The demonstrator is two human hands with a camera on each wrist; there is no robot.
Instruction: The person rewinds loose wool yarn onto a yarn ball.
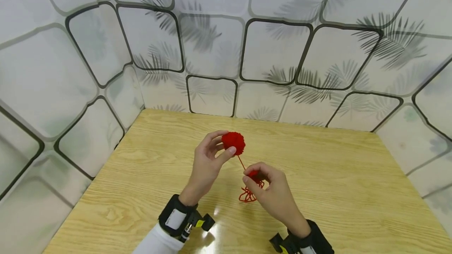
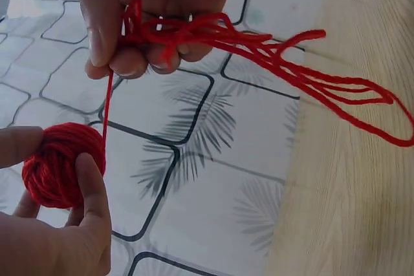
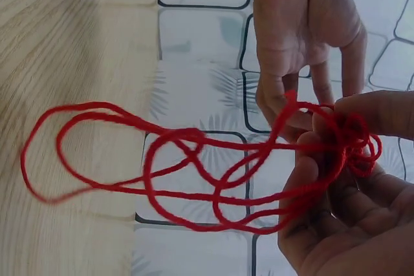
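Observation:
A round ball of red yarn point(image 1: 234, 143) is held between the thumb and fingers of my left hand point(image 1: 209, 164), above the table. In the left wrist view the wound ball point(image 2: 61, 166) shows its wrapped strands. One taut strand point(image 2: 108, 111) runs from it to my right hand point(image 1: 273, 189), which pinches it between thumb and forefinger. Loose yarn loops point(image 3: 187, 179) are gathered in the right hand's curled fingers and dangle below it. In the right wrist view the left hand point(image 3: 304, 30) is behind the loops, and the ball is hidden there.
The wooden table point(image 1: 328, 183) spreads under both hands. Behind it and at its sides stand pale walls point(image 1: 212, 62) with dark outlined shapes and leaf prints. Each wrist wears a black strap point(image 1: 176, 214) with a small camera.

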